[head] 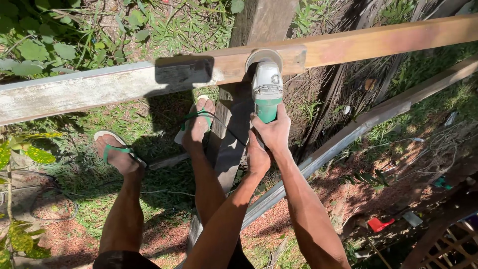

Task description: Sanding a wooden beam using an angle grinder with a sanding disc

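Sanding the wooden beam (149, 82), we keep right hand (273, 132) and left hand (258, 157) clamped around the grinder (267, 89), disc flat.

Broad green leaves (35, 47) fill 10 to 11 o'clock, over weedy grass (174, 25) at 12. Yellow-spotted leaves (30, 152) on a thin stem at 9 o'clock, more at 8. Two feet in green-strapped flip-flops: one (117, 152) at 9 o'clock on grass, the other (196, 124) near centre, resting on a dark plank (226, 149) that runs from 12 down to 6. A second long rail (378, 117) slants from 3 o'clock down toward 6. Reddish bare soil (348, 194) at 4 to 5. Small red plastic piece (379, 224) at 5 o'clock, a pale flat scrap (412, 218) just beside it. Wooden lattice (455, 244) in the corner at 4 to 5. Thin cord (164, 193) across grass at 7.
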